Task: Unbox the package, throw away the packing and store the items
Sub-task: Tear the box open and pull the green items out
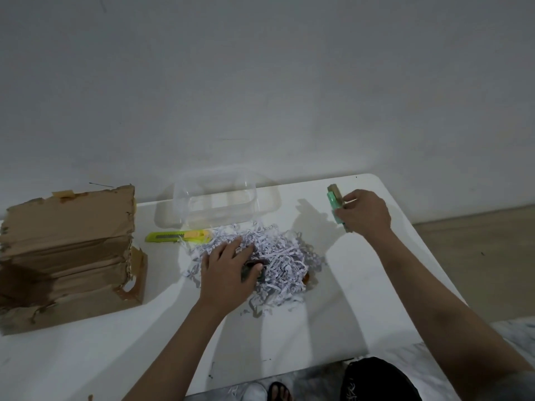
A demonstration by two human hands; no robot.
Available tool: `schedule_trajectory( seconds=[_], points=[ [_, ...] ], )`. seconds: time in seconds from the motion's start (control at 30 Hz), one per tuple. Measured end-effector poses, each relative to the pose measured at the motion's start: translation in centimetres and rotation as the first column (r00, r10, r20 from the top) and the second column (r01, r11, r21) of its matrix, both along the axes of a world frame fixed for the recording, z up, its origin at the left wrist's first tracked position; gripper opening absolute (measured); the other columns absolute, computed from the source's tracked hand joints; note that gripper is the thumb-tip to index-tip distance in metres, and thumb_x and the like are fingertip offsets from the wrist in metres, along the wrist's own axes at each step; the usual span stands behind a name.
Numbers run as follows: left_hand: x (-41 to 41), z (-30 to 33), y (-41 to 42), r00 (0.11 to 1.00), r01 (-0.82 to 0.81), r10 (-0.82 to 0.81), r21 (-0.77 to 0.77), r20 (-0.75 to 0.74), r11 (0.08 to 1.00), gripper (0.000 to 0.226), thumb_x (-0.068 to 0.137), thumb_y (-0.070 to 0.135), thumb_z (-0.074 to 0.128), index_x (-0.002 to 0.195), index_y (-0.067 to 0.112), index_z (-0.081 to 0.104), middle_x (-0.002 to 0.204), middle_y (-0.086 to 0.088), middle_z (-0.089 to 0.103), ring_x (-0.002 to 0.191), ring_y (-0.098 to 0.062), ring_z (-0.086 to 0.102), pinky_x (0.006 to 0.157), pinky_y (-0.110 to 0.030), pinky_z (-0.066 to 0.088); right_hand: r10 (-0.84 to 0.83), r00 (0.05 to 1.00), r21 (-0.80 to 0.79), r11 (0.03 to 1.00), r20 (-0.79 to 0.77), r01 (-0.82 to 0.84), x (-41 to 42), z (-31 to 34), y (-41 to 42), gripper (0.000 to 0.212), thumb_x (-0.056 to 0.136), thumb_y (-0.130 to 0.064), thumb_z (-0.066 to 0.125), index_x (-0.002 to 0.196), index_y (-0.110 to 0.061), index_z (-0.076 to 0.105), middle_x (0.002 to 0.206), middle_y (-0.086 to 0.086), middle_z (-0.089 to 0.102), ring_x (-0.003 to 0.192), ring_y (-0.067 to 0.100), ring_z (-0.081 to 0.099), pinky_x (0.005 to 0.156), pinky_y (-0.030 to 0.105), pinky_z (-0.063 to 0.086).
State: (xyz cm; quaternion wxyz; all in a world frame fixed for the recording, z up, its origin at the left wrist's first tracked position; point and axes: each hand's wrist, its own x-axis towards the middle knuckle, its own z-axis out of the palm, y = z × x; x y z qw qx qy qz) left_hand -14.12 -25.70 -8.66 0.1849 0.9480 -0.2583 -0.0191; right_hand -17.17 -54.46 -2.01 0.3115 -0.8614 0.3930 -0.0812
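Shredded paper [260, 256] lies in one loose heap at the middle of your white desk [86, 357], and your left hand [228, 273] rests on its near side, fingers curled round one small dark item [254, 266] half buried in the strips (what it is, you cannot tell from here). Your right hand [366, 211] is well apart from the heap, toward the far right corner of the desk, fingers clamped on one green packet [335, 206] with a brown piece at its top. One torn cardboard box [69, 256] sits on the left side of the desk. One yellow-green utility knife [178, 236] lies flat between the box and the heap, its right end touching the strips. Behind the heap stands one clear plastic container [217, 198], near the wall [260, 82]. One brownish object [306, 277] peeks out at the heap's right edge.
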Motion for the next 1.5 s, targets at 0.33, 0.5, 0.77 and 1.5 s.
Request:
schedule_trajectory(
  seconds=[0.33,0.5,0.77,1.5],
  points=[
    [0.8,0.1,0.2,0.989,0.001,-0.013,-0.087,-0.145,0.996,0.071,0.071,0.073,0.029,0.133,0.041,0.047,0.147,0.005,0.041,0.137,-0.022,0.035,0.111,-0.056,0.024,0.062,0.996,-0.150,0.986,-0.060,-0.071,-1.6,-4.2,-0.2,0.033,0.081,-0.034,0.068,0.111,-0.020,0.067,0.109,0.005,0.068,0.104,0.031,0.059,0.084,0.039,0.048],
    [0.8,3.0,0.9,0.931,-0.195,0.022,-0.445,-0.365,0.874,0.052,0.086,0.040,0.062,0.135,0.032,0.047,0.146,0.005,0.041,0.138,-0.009,0.030,0.115,-0.038,0.023,0.157,0.977,-0.177,0.976,0.147,-0.130,-2.2,-3.7,3.2,0.034,0.081,-0.033,0.069,0.111,-0.018,0.068,0.118,0.008,0.065,0.106,0.030,0.060,0.089,0.041,0.050],
    [0.7,1.2,5.5,0.927,-0.118,-0.097,-0.530,-0.361,0.840,0.049,0.089,0.013,0.060,0.132,0.033,0.045,0.140,0.020,0.042,0.133,0.003,0.034,0.112,-0.036,0.033,0.697,0.606,-0.154,0.696,0.384,-0.702,-2.4,-2.4,15.0,0.012,0.079,-0.006,0.068,0.090,-0.007,0.072,0.082,0.007,0.070,0.067,0.011,0.061,0.067,0.016,0.050],
    [-0.3,-0.4,6.0,0.934,-0.167,-0.029,-0.506,-0.357,0.846,0.061,0.086,0.005,0.062,0.141,0.018,0.037,0.129,0.016,0.042,0.120,-0.004,0.039,0.074,0.006,0.035,0.623,0.758,0.133,0.749,0.193,-0.649,-0.5,-2.1,14.7,0.025,0.083,-0.022,0.071,0.105,-0.014,0.063,0.080,-0.009,0.054,0.068,0.005,0.053,0.055,0.007,0.038]
  ],
)
